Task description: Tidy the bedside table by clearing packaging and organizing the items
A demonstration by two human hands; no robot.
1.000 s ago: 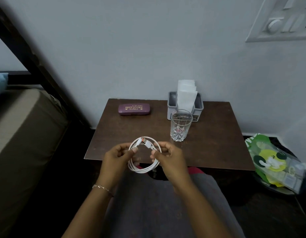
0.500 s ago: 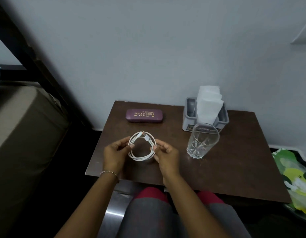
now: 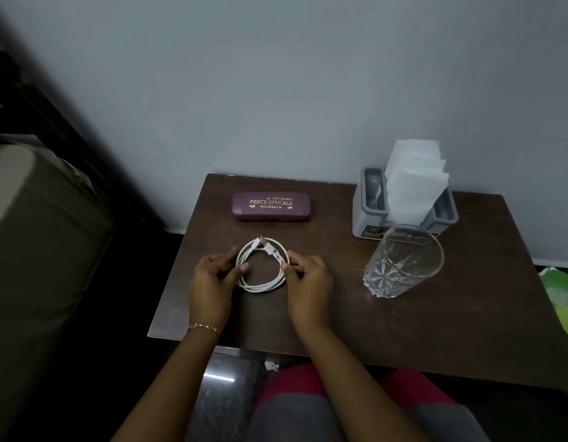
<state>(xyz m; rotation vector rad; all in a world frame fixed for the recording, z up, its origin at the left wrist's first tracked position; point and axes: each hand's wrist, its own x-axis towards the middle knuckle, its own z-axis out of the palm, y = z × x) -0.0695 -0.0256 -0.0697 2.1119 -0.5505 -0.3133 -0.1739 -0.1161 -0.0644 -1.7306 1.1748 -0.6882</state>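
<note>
My left hand (image 3: 212, 282) and right hand (image 3: 308, 283) pinch opposite sides of the light, springy cable coil (image 3: 260, 288) on the bedside table (image 3: 435, 330), toward its left edge; I judge it is best gripped across all loops.

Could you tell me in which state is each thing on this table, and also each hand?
cable: coiled into a loop, held from both sides
glasses case: closed, lying flat
glass: upright, looks empty
napkin holder: upright, with white napkins in it
left hand: pinches the cable
right hand: pinches the cable
</note>
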